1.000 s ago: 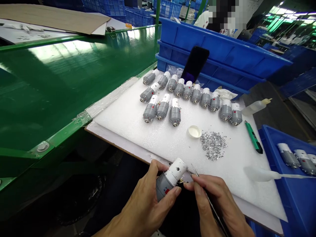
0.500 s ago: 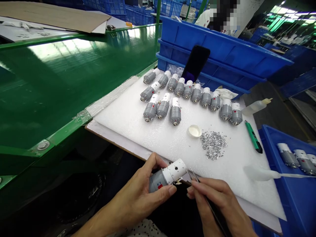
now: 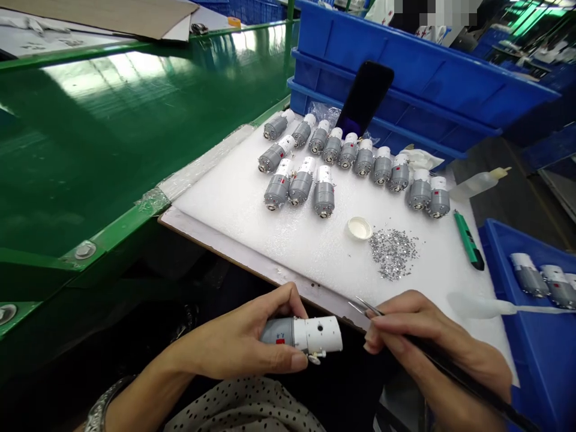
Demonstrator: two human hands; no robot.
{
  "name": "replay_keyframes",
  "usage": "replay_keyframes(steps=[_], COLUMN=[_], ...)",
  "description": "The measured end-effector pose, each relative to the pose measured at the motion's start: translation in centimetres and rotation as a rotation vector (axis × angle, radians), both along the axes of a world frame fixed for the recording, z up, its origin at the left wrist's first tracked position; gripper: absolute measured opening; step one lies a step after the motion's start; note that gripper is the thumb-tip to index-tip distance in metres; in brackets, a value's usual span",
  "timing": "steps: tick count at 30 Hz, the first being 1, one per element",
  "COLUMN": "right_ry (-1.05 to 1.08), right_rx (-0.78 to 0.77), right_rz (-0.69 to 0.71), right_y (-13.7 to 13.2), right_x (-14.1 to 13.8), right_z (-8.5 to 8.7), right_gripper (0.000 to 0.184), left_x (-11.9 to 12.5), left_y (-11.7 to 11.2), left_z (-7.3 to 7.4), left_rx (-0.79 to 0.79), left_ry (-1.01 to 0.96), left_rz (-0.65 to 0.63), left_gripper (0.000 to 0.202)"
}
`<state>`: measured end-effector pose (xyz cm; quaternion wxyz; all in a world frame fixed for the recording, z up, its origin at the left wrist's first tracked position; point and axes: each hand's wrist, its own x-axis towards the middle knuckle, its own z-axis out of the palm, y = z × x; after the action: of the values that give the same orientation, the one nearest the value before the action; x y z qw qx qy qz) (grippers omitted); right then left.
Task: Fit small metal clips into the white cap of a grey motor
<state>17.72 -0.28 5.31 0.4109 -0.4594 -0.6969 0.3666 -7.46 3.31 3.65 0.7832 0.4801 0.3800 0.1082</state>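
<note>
**No Legible Wording in View**

No word, number or brand can be read. On the gray body of the held model point(image 3: 300, 333) in the left hand point(image 3: 252, 351), small blue marks point(image 3: 279, 335) resembling written characters sit just beside a red rectangle point(image 3: 280, 341); they are too small to make out. Red patches point(image 3: 398, 168) also show on several of the other models point(image 3: 324, 198) on the desk point(image 3: 216, 240), including one near the middle of the far row and one at its right end, with no detail discernible. At the far side, a person's white garment point(image 3: 380, 12) bears small red marks, equally unreadable.
</note>
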Motion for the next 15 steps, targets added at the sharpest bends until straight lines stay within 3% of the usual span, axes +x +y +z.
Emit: replay_keyframes(steps=[7,13,15], right_ry=[0.140,-0.055,-0.186], right_rx=[-0.022,0.019,0.058], right_rz=[-0.116,-0.423,-0.422], right_y=[-0.6,-1.5,-1.6], right_x=[-1.3,-1.7,-1.9], right_z=[-1.0,-1.4,-1.3], right_gripper=[0.016,0.035,0.030], left_x=[0.4,0.7,0.8], left_y=[-0.3,-0.5,-0.6], left_z=[-0.7,-0.5,-0.2], left_rx=[-0.049,0.022,0.035], left_ry=[-0.095,-0.022,0.028], left_rz=[0.109,0.155,0.148], left_gripper=[0.030,0.035,0.037])
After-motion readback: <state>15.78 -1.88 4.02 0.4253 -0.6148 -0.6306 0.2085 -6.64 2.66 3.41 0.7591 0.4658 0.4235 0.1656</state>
